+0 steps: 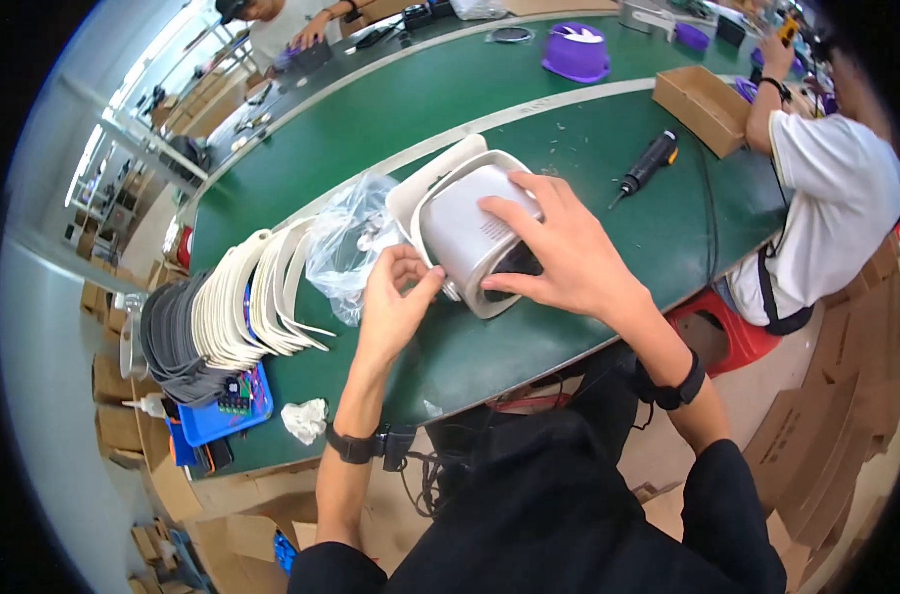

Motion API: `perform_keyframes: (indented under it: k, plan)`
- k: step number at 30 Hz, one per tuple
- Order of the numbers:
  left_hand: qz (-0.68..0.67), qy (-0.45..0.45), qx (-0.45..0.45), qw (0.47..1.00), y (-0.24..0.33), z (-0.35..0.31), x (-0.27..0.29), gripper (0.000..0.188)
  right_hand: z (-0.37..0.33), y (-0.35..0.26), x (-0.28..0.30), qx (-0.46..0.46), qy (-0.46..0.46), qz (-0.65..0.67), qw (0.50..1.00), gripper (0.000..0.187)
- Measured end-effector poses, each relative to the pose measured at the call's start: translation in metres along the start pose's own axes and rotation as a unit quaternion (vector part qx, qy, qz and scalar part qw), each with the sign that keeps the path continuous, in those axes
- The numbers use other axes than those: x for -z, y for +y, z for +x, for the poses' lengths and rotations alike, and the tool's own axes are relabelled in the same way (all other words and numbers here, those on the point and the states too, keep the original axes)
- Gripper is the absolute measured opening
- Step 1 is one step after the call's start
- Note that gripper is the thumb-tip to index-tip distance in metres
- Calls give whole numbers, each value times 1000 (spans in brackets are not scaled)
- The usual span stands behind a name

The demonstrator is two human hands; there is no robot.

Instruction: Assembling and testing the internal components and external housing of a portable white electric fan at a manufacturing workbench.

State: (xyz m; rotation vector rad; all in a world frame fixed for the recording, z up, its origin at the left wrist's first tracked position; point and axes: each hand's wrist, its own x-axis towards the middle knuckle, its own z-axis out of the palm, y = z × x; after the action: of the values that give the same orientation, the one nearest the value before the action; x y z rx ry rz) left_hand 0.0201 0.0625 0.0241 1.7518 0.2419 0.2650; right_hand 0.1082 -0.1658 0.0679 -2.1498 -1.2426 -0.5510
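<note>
A pale grey and white rounded plastic housing (468,220) rests tilted on the green table in front of me, its dark opening facing toward me. My right hand (573,247) grips it from the right, fingers over the top and thumb at the rim of the opening. At its lower left edge, my left hand (400,297) has thumb and fingers drawn together against the white rim; whether a small part sits between them is hidden. Behind the left hand lies a crumpled clear plastic bag (346,243), touching the housing's left side.
Stacked white curved strips (237,297) and dark grey ones (178,332) stand at left, by a blue tray (234,411) of small parts and a crumpled white tissue (304,420). An electric screwdriver (650,163), cardboard box (702,109) and purple housing (575,54) lie beyond. A co-worker (831,188) sits at right.
</note>
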Motion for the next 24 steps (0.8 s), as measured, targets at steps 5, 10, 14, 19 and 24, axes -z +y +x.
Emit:
perform_keyframes:
  k: [5, 10, 14, 19, 24]
  plan:
    - [39, -18, -75, 996, -15, 8, 16, 18, 35, -6, 13, 89, 28, 110, 989, 48]
    - [155, 108, -210, 959, 10, 59, 20, 27, 98, 0, -31, 78, -185, 23, 979, 39]
    - [352, 14, -236, 905, -11, 84, 30, 30, 103, 0, -37, 62, -258, 24, 964, 42]
    - [312, 15, -233, 921, -23, 80, 10, 26, 106, 15, -35, 10, -273, 20, 962, 44]
    - [306, 9, -210, 929, -21, 79, 10, 19, 123, 18, -34, 46, -326, -35, 944, 49]
